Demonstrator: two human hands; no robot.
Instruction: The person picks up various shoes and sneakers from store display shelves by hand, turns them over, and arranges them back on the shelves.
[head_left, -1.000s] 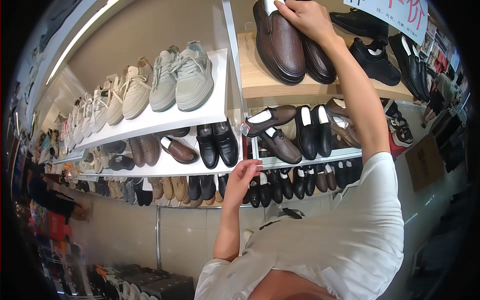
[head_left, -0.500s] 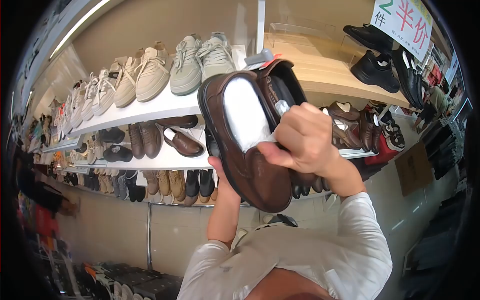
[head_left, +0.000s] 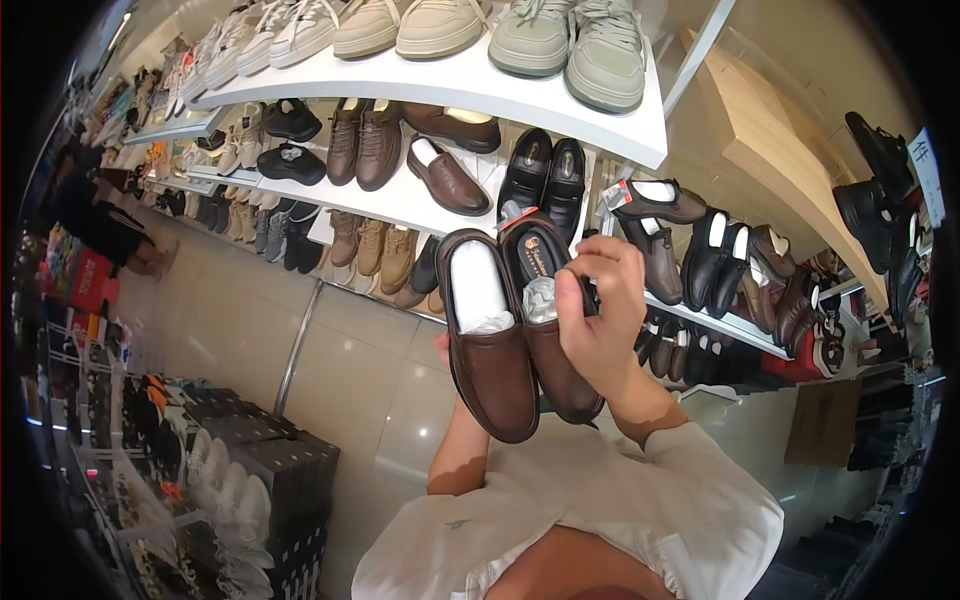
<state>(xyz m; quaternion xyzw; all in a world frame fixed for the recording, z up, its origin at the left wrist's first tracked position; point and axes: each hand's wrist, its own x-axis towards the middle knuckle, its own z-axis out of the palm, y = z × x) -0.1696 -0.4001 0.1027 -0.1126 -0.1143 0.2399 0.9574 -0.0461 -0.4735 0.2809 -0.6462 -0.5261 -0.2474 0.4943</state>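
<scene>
A pair of brown leather loafers hangs in front of my chest, side by side with toes toward me. The left loafer (head_left: pixel 492 375) has a white insert and crumpled paper inside. Crumpled paper (head_left: pixel 540 298) also fills the right loafer (head_left: pixel 560 372), whose dark insole bears a logo. My left hand (head_left: pixel 442 344) supports the pair from behind and below, mostly hidden by the left loafer. Fingers curled, my right hand (head_left: pixel 606 312) closes over the outer edge of the right loafer, thumb near the paper. A red and white tag (head_left: pixel 517 215) shows at the heels.
Ahead, a white shelf (head_left: pixel 640 135) carries pale sneakers (head_left: pixel 605 55). Below it stand black loafers (head_left: pixel 542 178) and a brown slip-on (head_left: pixel 447 177). More dark shoes line the right shelves. Stacked dark boxes (head_left: pixel 290 465) stand at lower left, and a person (head_left: pixel 100 215) is at far left.
The loafers have moved lower and tipped, so both openings show. My right hand has moved from the left loafer's opening to the right loafer's edge. The view has swung downward and leftward.
</scene>
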